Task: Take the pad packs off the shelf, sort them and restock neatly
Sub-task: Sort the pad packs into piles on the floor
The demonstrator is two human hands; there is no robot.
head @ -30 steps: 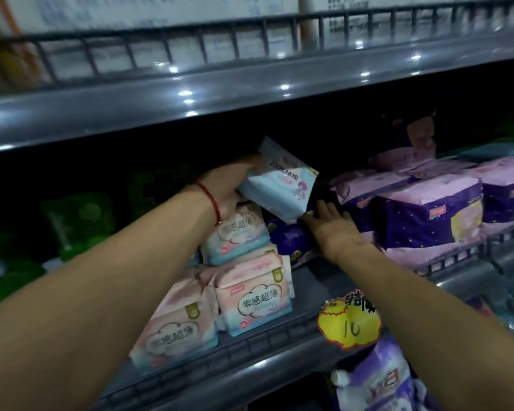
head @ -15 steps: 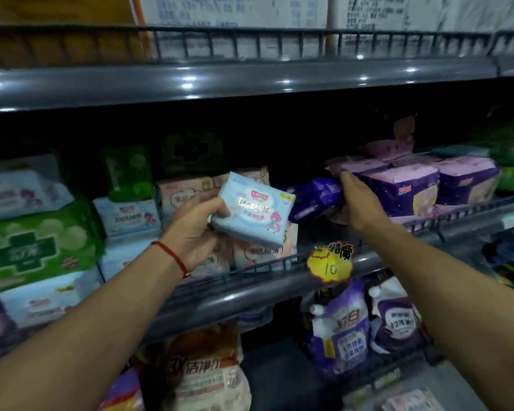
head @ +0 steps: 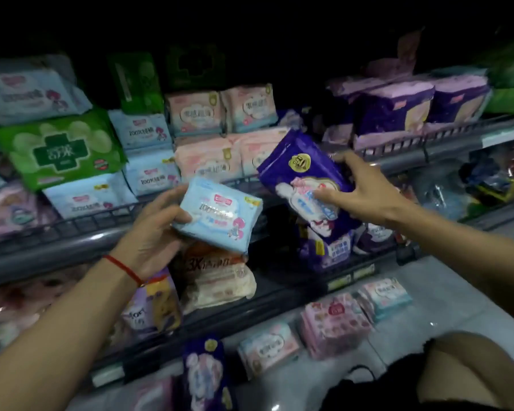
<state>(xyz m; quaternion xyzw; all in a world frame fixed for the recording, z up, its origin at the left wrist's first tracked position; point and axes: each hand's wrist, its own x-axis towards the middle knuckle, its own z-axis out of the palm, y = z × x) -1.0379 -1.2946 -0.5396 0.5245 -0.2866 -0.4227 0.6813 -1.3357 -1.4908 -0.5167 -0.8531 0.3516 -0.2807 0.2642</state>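
At the centre of the frame the left hand [head: 153, 232], a red string bracelet [head: 122, 266] on its wrist, grips a light blue soft plastic pad pack [head: 218, 213] by its left end, thumb on the front face and fingers curled behind it. Just to the right, the right hand [head: 361, 188] holds a dark purple glossy pad pack [head: 304, 176] tilted with its top end toward the upper left, its spread fingers curled round the pack's right edge and the thumb lying across the pale printed front. The two packs are near each other but apart, both held out in front of the grey metal shelf [head: 445, 151] that runs across the middle of the frame.

On that shelf, at the left of the frame, lies a green pad pack with a dark cross [head: 58, 149] above stacked light blue pad packs [head: 149, 152]. Pale pink pad packs [head: 220, 134] stand at upper centre, and purple-and-pink wrapped bundles [head: 422, 102] fill the upper right. Below the held packs, a lower shelf carries a cream and orange pouch [head: 218, 274]. At the bottom of the frame, several pink and blue pad packs [head: 333, 324] lie on the pale floor [head: 445, 295].
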